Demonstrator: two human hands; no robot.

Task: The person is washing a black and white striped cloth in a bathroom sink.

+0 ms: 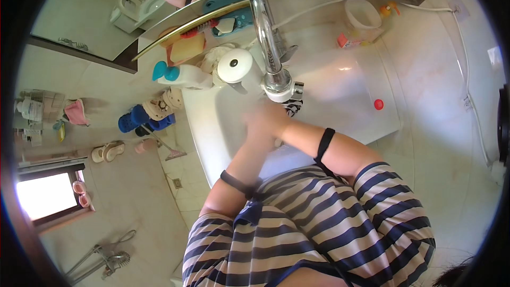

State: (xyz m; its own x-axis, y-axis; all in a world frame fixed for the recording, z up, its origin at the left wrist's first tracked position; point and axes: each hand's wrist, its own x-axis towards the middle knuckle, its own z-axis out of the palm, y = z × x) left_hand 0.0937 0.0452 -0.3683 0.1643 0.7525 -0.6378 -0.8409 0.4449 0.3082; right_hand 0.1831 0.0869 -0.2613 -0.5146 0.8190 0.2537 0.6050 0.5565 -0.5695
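Both of my hands are together over the white sink basin [227, 127], close below the white collar of the chrome faucet [271, 44]. My left hand [255, 129] comes in from the left and overlaps my right hand [275, 117], which reaches across from the right. Motion blur hides the fingers, and I cannot tell whether anything is between them. A black-and-white striped item [293, 107] shows beside my right hand, under the faucet's handle. Part of the basin floor is hidden behind my wrists. Dark bands circle both forearms.
Behind the basin stand a white round-topped container [235, 65], a white bottle with a teal pump [187, 75] and a soap dish [187, 50]. A red cap [378, 104] lies on the right counter, with a plastic tub [362, 14] farther back. Clogs [147, 115] hang at left.
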